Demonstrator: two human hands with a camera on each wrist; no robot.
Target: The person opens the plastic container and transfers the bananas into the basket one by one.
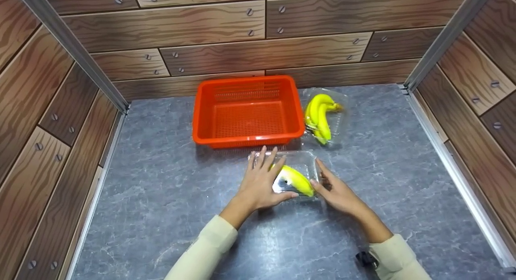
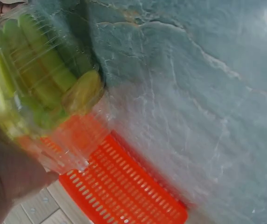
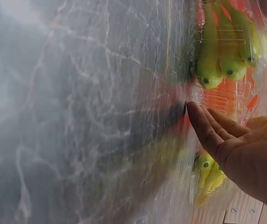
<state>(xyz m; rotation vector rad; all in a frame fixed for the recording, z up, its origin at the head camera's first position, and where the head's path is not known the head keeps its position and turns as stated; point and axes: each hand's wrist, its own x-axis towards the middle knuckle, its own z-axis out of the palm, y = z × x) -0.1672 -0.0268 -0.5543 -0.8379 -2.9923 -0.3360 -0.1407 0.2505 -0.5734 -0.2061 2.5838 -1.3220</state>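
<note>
bananas [image 1: 300,180], smooth and curved, inside ribbed clear box [image 1: 308,159]

On the table [image 1: 149,183], the first box [image 1: 340,123] of bananas [image 1: 322,115] lies right of the basket [image 1: 250,140]. The second box [image 1: 300,159] lies before the basket, left hand [image 1: 260,183] over it, right hand [image 1: 340,192] at its right edge.

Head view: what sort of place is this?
Likely a staged work booth, not a real kitchen or shop: wood-print panels on three sides, metal corner rails, and a marbled grey surface.
</note>
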